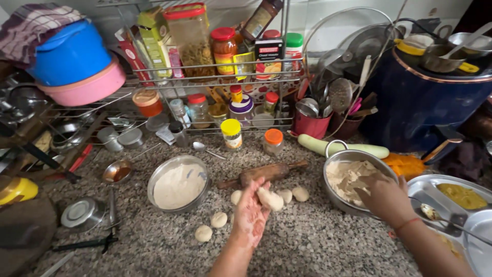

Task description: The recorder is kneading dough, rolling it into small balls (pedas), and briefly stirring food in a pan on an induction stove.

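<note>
While the left hand (251, 213) shapes, the right hand (385, 197) is in the dough pan (335, 156).
Left fingers: loosely curled about a dough ball (270, 199), held just above the surface (318, 241).
Right fingers: bent down into the dough mass (348, 177); grip cannot be told.
Finished balls: several on the surface, beside the rolling pin (264, 173) and near the flour bowl (178, 183).
Step, as judged: portioning and rounding dough.
Next move, as judged: calls for setting the ball down apart from the others and pinching off a fresh portion.
Nearby: metal tray (435, 187) with spoon, right.
</note>
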